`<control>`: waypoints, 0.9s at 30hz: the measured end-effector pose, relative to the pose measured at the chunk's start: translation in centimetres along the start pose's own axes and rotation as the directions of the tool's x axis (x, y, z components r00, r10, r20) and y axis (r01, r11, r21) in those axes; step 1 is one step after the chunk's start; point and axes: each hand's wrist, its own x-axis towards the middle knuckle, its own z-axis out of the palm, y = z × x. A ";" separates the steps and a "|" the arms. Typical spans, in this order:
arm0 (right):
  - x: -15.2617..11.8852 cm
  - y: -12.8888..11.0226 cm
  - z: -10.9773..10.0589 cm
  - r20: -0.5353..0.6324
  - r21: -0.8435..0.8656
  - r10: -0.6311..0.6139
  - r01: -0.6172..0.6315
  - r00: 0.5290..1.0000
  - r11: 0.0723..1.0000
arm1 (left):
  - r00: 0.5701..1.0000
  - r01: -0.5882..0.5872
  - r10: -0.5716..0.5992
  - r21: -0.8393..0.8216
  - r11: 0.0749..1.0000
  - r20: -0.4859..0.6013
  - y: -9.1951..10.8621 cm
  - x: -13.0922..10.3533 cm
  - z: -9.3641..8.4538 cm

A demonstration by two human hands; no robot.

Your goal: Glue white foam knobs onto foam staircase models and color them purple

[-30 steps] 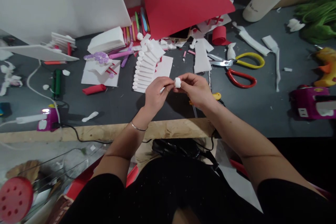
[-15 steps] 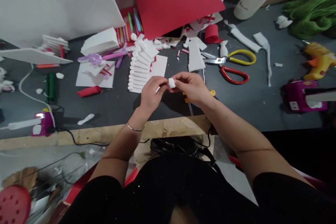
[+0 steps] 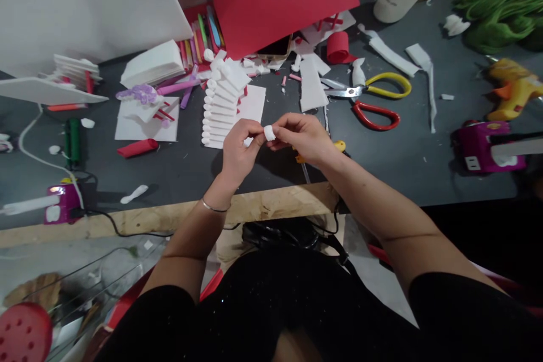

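Observation:
Between my fingertips is a small white roll [image 3: 269, 133], perhaps crepe paper. My left hand [image 3: 241, 150] pinches its left side, and my right hand [image 3: 304, 137] closes on it from the right. Just left of my hands, a staircase-like row of white rolled pieces [image 3: 220, 110] lies on a white card [image 3: 255, 103]. Under my right hand rests a yellow-handled tool [image 3: 339, 146], largely hidden, probably a glue gun. Scissors [image 3: 350, 92] with one yellow and one red handle lie open beyond my right hand. A white strip [image 3: 311, 90] is nearer the middle.
A red sheet [image 3: 280, 8] covers things at the back, beside a white bottle [image 3: 392, 0]. Purple power blocks [image 3: 486, 147] sit at both sides, with an orange-yellow glue gun [image 3: 511, 87] and green yarn [image 3: 504, 11] at right. A cable [image 3: 114, 220] crosses the wooden front edge [image 3: 280, 203].
The white roll has turned slightly between my fingers, and both hands remain on it. The whole view has shifted a little, so things on the table appear farther left and higher.

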 end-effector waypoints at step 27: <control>0.4 0.3 -0.8 0.023 -0.147 -0.178 0.180 0.984 0.973 | 0.997 0.053 -0.056 0.057 0.997 0.051 0.2 -0.2 0.2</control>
